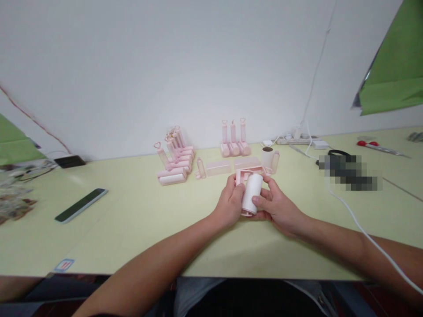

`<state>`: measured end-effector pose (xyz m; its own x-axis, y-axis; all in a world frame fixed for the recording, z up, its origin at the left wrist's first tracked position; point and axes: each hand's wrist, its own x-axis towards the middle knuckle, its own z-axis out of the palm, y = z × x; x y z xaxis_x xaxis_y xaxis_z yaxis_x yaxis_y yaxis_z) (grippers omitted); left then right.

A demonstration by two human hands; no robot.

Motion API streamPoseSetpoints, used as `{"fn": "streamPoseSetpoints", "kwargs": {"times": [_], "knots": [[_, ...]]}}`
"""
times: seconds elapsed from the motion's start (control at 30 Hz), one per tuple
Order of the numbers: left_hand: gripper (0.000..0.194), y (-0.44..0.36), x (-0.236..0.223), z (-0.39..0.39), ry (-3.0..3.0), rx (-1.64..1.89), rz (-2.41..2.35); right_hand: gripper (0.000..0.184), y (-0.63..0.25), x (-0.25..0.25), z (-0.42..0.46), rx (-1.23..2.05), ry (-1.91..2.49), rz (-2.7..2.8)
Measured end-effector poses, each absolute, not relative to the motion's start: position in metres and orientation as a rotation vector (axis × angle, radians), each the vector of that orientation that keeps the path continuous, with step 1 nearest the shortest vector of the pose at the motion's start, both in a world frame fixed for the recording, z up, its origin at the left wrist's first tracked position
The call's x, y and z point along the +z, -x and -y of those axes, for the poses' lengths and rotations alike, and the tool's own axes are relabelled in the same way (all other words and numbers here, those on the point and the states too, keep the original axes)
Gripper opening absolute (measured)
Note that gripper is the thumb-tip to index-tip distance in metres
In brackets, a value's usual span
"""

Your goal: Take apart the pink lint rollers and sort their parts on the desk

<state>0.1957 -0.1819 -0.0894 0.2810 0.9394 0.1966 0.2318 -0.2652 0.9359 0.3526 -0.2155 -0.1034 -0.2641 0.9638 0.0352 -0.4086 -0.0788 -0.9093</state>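
Note:
Both my hands hold a small pink lint roller with a white paper roll [251, 191] above the pale yellow table [139, 220]. My left hand [229, 203] grips its left side, thumb on the white roll. My right hand [276, 204] wraps around the right side, thumb pressed on the roll's lower end. The roller's pink frame [243, 175] sticks out behind my fingers.
Behind my hands lie clear pink covers [218, 167], a spare paper roll [267, 156], three upright pink rollers [234, 143] and a stack of assembled rollers [176, 165]. A phone [81, 204] lies at left. A power strip [295, 140], red scissors [376, 146] and a white cable [363, 231] sit at right.

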Motion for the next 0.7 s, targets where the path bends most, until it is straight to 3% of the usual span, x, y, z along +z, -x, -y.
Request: {"fn": "streamPoseSetpoints", "kwargs": {"times": [0.2,0.43,0.6,0.7], "knots": [[0.041,-0.194,-0.083,0.190,-1.916,1.078,-1.102,0.081,-0.350,-0.100,0.219,1.570,0.675,1.087],[0.049,-0.192,-0.078,0.196,-2.116,1.114,-1.118,0.065,-0.354,-0.089,0.222,1.598,0.664,1.088],[0.064,-0.186,-0.078,0.187,-2.179,1.175,-1.061,0.089,-0.353,-0.091,0.219,1.605,0.667,1.136],[0.048,-0.178,-0.072,0.179,-2.237,1.153,-0.981,0.090,-0.354,-0.096,0.216,1.615,0.694,1.188]]}}
